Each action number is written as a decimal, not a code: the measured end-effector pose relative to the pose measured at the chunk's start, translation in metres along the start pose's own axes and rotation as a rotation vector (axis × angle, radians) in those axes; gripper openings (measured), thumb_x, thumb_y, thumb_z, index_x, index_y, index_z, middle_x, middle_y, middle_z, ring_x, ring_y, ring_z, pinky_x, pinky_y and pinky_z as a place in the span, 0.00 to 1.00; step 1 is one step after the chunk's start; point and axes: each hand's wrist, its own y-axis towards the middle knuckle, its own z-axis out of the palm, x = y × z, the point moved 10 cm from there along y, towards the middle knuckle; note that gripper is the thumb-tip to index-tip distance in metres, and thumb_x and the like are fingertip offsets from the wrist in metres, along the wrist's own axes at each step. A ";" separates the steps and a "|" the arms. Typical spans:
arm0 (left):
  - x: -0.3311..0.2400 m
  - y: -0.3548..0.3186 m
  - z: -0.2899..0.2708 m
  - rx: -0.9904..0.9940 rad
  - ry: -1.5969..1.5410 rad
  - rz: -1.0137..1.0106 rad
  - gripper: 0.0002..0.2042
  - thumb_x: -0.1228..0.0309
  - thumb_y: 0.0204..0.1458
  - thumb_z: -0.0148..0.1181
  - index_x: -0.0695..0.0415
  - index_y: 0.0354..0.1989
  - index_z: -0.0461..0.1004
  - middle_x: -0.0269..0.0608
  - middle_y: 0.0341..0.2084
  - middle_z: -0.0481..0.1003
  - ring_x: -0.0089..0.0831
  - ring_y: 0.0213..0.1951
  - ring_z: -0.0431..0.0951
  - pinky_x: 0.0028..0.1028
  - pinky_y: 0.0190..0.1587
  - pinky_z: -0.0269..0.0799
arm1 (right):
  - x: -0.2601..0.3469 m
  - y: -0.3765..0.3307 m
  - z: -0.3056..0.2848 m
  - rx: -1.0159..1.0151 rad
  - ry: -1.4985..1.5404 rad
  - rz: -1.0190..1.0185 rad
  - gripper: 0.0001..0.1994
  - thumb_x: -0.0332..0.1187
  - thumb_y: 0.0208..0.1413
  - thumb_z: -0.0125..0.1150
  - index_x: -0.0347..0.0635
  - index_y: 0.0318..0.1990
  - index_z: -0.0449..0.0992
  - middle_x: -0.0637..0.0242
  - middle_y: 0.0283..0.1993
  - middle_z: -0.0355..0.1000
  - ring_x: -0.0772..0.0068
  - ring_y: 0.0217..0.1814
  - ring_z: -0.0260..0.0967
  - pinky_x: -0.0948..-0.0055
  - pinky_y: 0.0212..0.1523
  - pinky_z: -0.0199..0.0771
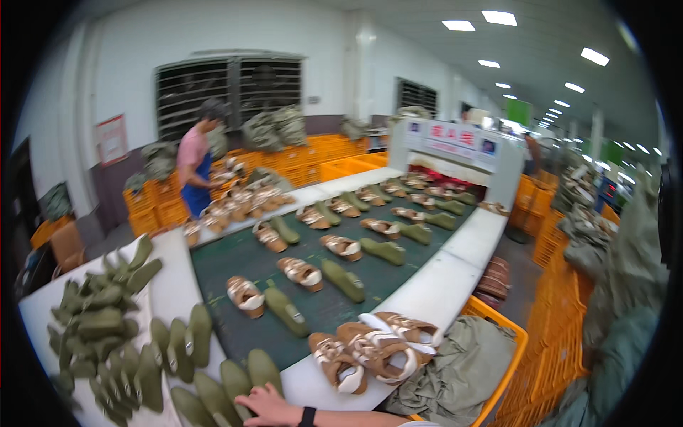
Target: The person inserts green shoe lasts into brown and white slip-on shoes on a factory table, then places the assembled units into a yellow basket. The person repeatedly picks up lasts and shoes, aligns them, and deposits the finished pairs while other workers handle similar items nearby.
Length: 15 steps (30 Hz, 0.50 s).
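My right hand (269,407) reaches in from the lower right, with a black band on its wrist. Its fingers are stretched out and apart over a row of olive-green insoles (233,384) on the white table edge; it seems to touch them. My left hand is out of view. More green insoles (99,322) lie in a loose heap on the left, and a few (198,334) lie in a short row nearer the belt. Right of my hand, several brown and white shoes (364,349) stand together on the white ledge.
A dark green conveyor belt (327,295) carries shoes and insoles in rows, with a white machine (455,153) at its far end. An orange crate (523,341) holding grey-green cloth stands at the right. Across the belt, a person in a blue apron (198,167) stands beside more shoes.
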 end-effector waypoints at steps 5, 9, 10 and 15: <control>0.009 -0.009 0.000 0.028 0.038 -0.104 0.20 0.64 0.55 0.55 0.61 0.53 0.70 0.57 0.52 0.69 0.56 0.58 0.63 0.47 0.61 0.58 | -0.003 0.003 -0.003 0.013 0.005 0.022 0.30 0.57 0.48 0.62 0.55 0.56 0.66 0.58 0.48 0.71 0.57 0.60 0.61 0.49 0.60 0.49; 0.004 -0.009 -0.005 -0.004 -0.008 -0.104 0.20 0.65 0.54 0.55 0.61 0.54 0.69 0.57 0.53 0.68 0.56 0.57 0.63 0.48 0.60 0.58 | -0.004 0.001 -0.003 0.021 0.042 0.020 0.31 0.57 0.48 0.62 0.56 0.57 0.66 0.58 0.46 0.72 0.57 0.59 0.61 0.48 0.61 0.48; 0.003 -0.008 -0.008 -0.023 -0.007 -0.094 0.20 0.65 0.54 0.56 0.61 0.54 0.69 0.57 0.53 0.68 0.56 0.57 0.63 0.48 0.60 0.58 | -0.002 0.000 -0.005 -0.004 0.027 0.002 0.31 0.58 0.48 0.62 0.56 0.57 0.66 0.59 0.45 0.72 0.57 0.59 0.61 0.48 0.61 0.48; 0.007 -0.009 -0.004 0.013 -0.043 -0.142 0.21 0.65 0.53 0.57 0.60 0.54 0.69 0.57 0.54 0.67 0.56 0.57 0.62 0.47 0.61 0.57 | 0.000 -0.002 -0.005 -0.077 -0.053 -0.053 0.31 0.59 0.50 0.59 0.58 0.59 0.64 0.62 0.43 0.73 0.56 0.59 0.61 0.39 0.60 0.49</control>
